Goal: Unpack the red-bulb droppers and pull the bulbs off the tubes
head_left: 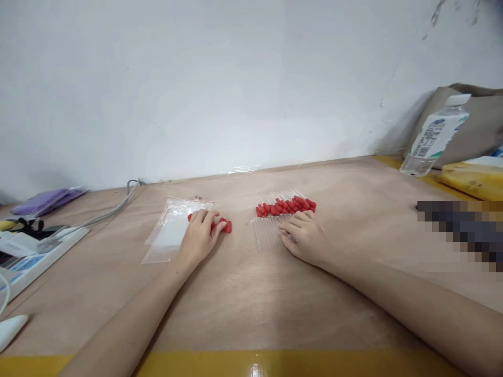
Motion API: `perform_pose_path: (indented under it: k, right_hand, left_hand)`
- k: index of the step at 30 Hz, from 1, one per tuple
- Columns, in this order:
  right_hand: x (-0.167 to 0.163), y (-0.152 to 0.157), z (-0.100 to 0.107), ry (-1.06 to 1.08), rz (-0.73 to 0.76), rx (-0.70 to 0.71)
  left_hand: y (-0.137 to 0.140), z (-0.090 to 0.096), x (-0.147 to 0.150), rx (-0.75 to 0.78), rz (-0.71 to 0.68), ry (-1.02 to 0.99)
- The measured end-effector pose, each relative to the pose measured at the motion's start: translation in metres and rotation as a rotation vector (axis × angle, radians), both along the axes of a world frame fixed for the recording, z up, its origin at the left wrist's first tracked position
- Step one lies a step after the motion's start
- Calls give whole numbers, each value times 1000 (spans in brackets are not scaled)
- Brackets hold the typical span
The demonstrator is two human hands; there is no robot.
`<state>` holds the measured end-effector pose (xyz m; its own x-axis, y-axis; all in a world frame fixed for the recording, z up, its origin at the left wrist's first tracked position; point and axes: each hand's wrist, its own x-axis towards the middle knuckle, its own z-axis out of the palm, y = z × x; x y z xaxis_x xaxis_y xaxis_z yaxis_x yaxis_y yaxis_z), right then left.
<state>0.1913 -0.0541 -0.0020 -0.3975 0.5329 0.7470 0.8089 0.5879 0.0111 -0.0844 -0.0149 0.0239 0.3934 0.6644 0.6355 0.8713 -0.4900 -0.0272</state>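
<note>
A row of red rubber-looking caps point(285, 206) lies on the table, with pale, thin sticks running out behind it. In front of that row are several thin clear tubes point(264, 233), laid side by side. My right hand point(304, 234) rests on the right end of these tubes, with its fingers bent and closed on them. My left hand point(201, 233) curls over a smaller group of loose red caps point(228, 226), and its palm hides part of them. Beneath and left of that hand lie clear zip bags point(167, 233).
At the left are a white power strip point(47, 256), a grey cable point(113, 208) and a purple packet point(47, 201). A plastic bottle point(436, 136), a grey bag point(479, 123) and a yellow packet point(467, 178) stand or lie at the right. The wall point(243, 94) bounds the back.
</note>
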Motion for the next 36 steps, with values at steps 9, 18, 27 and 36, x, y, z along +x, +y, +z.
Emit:
perform_pose_path:
  k: [9, 18, 27, 36]
  right_hand:
    - [-2, -7, 4, 80, 56, -172]
    - [14, -16, 14, -43, 103, -301]
    - [10, -12, 6, -29, 119, -261]
    - [12, -19, -2, 159, 82, -6]
  left_hand:
    - [7, 11, 58, -153, -125, 26]
    - [45, 5, 94, -347, -64, -70]
    - [40, 1, 93, -237, -58, -101]
    - [-29, 1, 47, -140, -225, -216]
